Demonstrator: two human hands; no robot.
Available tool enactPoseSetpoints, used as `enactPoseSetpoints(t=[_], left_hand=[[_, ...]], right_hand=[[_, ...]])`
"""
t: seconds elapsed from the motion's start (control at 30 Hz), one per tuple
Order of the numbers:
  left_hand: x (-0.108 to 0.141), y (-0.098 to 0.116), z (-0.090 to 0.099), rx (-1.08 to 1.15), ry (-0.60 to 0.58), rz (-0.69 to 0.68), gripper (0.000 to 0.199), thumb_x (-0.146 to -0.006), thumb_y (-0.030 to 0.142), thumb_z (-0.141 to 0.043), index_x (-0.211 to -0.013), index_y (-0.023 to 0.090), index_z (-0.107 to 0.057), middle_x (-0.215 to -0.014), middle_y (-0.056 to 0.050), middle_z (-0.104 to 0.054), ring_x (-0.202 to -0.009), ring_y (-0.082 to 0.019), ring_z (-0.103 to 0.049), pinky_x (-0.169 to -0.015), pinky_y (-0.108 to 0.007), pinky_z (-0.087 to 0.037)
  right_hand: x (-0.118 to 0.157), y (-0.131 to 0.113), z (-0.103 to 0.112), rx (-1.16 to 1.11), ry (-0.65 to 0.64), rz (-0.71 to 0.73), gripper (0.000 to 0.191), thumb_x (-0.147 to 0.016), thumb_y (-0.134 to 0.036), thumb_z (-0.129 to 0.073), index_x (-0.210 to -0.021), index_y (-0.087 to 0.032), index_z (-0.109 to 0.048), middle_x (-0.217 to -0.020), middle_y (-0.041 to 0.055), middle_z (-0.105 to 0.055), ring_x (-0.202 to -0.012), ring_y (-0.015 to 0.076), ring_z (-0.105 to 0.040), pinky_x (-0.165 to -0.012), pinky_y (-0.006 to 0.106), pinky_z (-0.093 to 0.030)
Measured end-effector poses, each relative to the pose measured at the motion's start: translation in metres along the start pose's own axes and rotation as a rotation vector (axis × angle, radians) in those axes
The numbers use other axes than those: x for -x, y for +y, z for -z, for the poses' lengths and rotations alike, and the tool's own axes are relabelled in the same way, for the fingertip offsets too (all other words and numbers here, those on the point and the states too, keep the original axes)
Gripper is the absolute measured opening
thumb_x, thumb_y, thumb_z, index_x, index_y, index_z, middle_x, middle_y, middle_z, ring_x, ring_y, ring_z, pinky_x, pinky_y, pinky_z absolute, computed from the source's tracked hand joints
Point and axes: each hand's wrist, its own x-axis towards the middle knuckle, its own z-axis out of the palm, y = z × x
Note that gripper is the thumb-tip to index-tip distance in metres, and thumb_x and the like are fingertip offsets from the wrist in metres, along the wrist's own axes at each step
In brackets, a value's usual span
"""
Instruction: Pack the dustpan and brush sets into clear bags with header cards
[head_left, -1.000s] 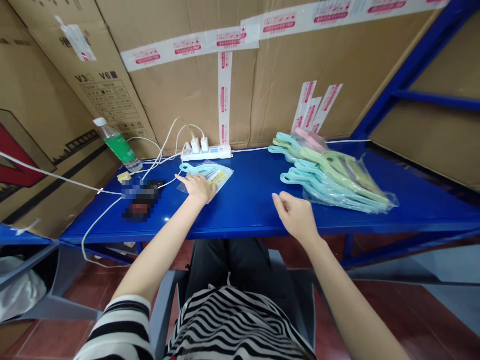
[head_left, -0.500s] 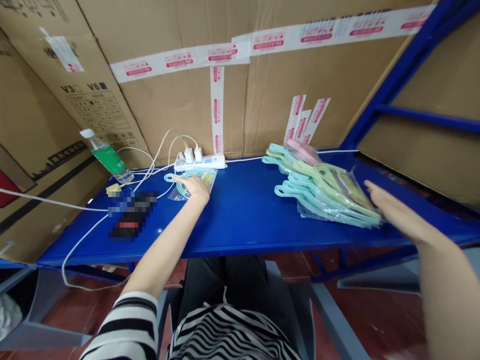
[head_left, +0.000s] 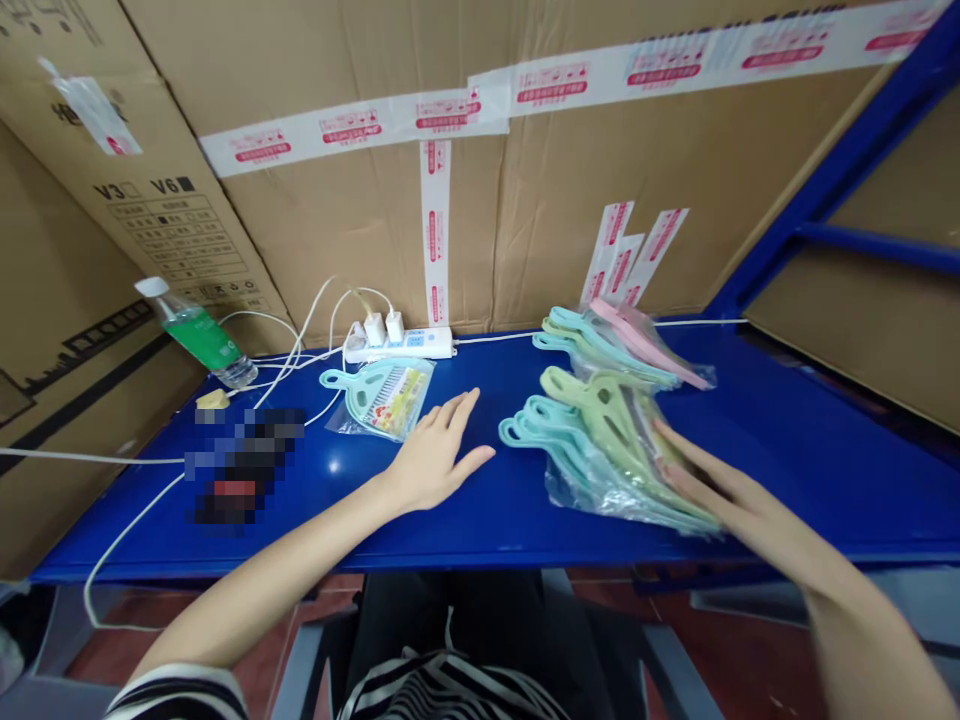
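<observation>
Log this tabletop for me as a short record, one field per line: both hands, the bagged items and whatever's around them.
Left hand: open, palm down, holding nothing, nearest the single bagged set
Right hand: fingers on the right side of the near pile
Single bagged set: light blue, in front of the power strip
Near pile: green over light blue
Far pile: pink, green, light blue
Surface: blue table
Left end: tilted bottle, green label
Backdrop: taped cardboard
</observation>
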Motion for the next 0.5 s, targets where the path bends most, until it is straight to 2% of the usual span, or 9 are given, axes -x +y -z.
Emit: enactPoseSetpoints(t=[0.1, 0.23, 0.37, 0.43, 0.5], left_hand=[[0.012, -0.008, 0.008, 0.240, 0.019, 0.047, 0.069, -0.096, 0.054, -0.032, -0.154, 0.019, -0.019, -0.151, -0.015, -0.042, -0.129, -0.027, -0.050, -0.110, -0.047, -0.037], [0.023, -0.020, 0.019, 0.399, 0.035, 0.137, 0.071, -0.095, 0.061, -0.024, -0.152, 0.018, -0.026, -0.145, -0.015, -0.050, -0.121, -0.026, -0.056, -0.109, -0.047, -0.039], [0.026, -0.032, 0.026, 0.453, 0.044, 0.198, 0.080, -0.091, 0.072, -0.019, -0.147, 0.018, -0.037, -0.145, -0.014, -0.050, -0.136, -0.028, -0.043, -0.117, -0.048, -0.028], [0.026, -0.035, 0.029, 0.484, 0.055, 0.221, 0.082, -0.090, 0.074, -0.017, -0.143, 0.018, -0.044, -0.149, -0.012, -0.046, -0.142, -0.028, -0.035, -0.121, -0.048, -0.019], [0.027, -0.038, 0.031, 0.528, 0.072, 0.227, 0.082, -0.090, 0.075, -0.016, -0.140, 0.018, -0.048, -0.149, -0.011, -0.046, -0.144, -0.028, -0.032, -0.122, -0.047, -0.016]], right_hand=[[0.000, -0.025, -0.019, -0.031, -0.087, 0.037, 0.074, -0.081, -0.067, -0.050, -0.143, -0.027, -0.050, -0.145, 0.0054, -0.048, -0.134, 0.0359, -0.041, -0.110, 0.052, -0.037], [-0.004, -0.049, -0.039, -0.041, -0.161, 0.143, 0.068, -0.087, -0.063, -0.047, -0.146, -0.029, -0.045, -0.147, 0.0033, -0.045, -0.136, 0.0329, -0.039, -0.111, 0.053, -0.034], [-0.009, -0.071, -0.061, -0.024, -0.274, 0.202, 0.071, -0.090, -0.063, -0.042, -0.149, -0.026, -0.040, -0.149, 0.0044, -0.041, -0.139, 0.0331, -0.034, -0.114, 0.056, -0.027], [-0.008, -0.080, -0.072, 0.006, -0.312, 0.192, 0.073, -0.090, -0.064, -0.039, -0.151, -0.024, -0.037, -0.150, 0.0054, -0.039, -0.141, 0.0344, -0.029, -0.113, 0.059, -0.028], [-0.005, -0.088, -0.082, 0.036, -0.322, 0.178, 0.072, -0.091, -0.063, -0.038, -0.151, -0.024, -0.036, -0.151, 0.0060, -0.039, -0.141, 0.0353, -0.027, -0.111, 0.060, -0.030]])
